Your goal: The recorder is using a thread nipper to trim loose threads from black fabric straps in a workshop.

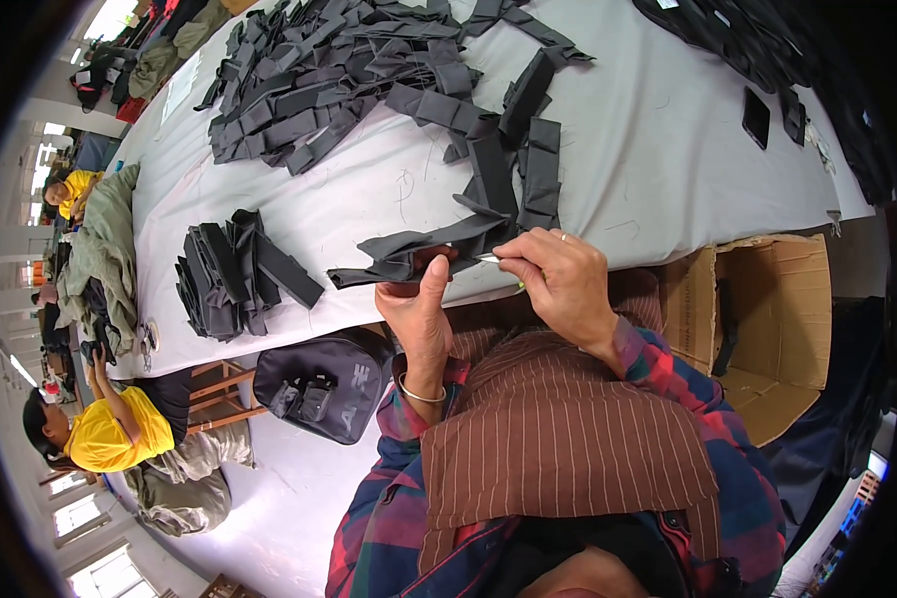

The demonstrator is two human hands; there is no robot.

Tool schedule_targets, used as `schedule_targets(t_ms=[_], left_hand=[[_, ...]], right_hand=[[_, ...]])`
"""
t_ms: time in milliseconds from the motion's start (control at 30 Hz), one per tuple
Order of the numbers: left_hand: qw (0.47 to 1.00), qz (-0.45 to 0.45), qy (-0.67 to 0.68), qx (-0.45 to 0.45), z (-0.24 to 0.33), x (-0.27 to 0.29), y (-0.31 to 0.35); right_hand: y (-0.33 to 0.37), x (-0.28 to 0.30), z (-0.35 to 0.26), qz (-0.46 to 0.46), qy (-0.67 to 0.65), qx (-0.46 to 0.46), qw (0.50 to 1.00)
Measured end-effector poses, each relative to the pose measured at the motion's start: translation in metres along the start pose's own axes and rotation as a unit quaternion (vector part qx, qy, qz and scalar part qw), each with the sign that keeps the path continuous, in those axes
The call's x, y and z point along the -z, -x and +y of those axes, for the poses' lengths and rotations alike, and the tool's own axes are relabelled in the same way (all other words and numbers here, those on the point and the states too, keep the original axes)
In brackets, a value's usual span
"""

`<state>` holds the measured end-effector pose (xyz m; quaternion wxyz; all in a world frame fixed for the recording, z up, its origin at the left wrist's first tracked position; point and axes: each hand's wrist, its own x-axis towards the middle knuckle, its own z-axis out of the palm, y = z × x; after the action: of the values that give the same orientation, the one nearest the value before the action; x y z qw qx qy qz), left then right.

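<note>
At the table's near edge my left hand [417, 317] is closed on a dark grey fabric strip [409, 247], thumb up, with fingers hidden beneath the cloth. My right hand [560, 282] pinches a small tool [487, 259] with a pale metal tip. A bit of green shows below that hand; the tool's exact kind is hidden by the fingers. Its tip is at the right end of the held cloth. From there a chain of folded grey pieces [490, 171] runs away from me toward a large heap of similar pieces [339, 70].
Left on the white-covered table [628, 169] lies a smaller stack of grey pieces [224, 274]. A phone [755, 118] and dark garments [767, 50] are at far right. Below the edge stand an open cardboard box [787, 309] and a black bag [329, 384]. People in yellow work at left.
</note>
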<state>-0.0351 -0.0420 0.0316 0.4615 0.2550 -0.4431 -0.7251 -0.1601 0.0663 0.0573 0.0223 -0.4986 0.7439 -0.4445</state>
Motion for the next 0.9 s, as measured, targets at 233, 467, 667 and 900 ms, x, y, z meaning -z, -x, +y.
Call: schedule_targets(t_ms=[233, 467, 667, 900], left_hand=[[0.999, -0.003, 0.021, -0.030, 0.001, 0.002, -0.001], [0.999, 0.011, -0.037, -0.038, 0.004, -0.002, 0.002], [0.995, 0.028, -0.070, -0.071, -0.010, 0.003, 0.005], [0.992, -0.008, -0.120, -0.034, -0.011, 0.013, 0.007]], right_hand=[[-0.008, 0.000, -0.009, -0.008, 0.022, 0.016, 1.000], [-0.016, -0.012, -0.011, -0.023, 0.120, 0.058, 0.991], [-0.018, -0.024, -0.010, -0.047, 0.166, 0.065, 0.983], [-0.018, -0.026, -0.006, -0.037, 0.122, 0.042, 0.991]])
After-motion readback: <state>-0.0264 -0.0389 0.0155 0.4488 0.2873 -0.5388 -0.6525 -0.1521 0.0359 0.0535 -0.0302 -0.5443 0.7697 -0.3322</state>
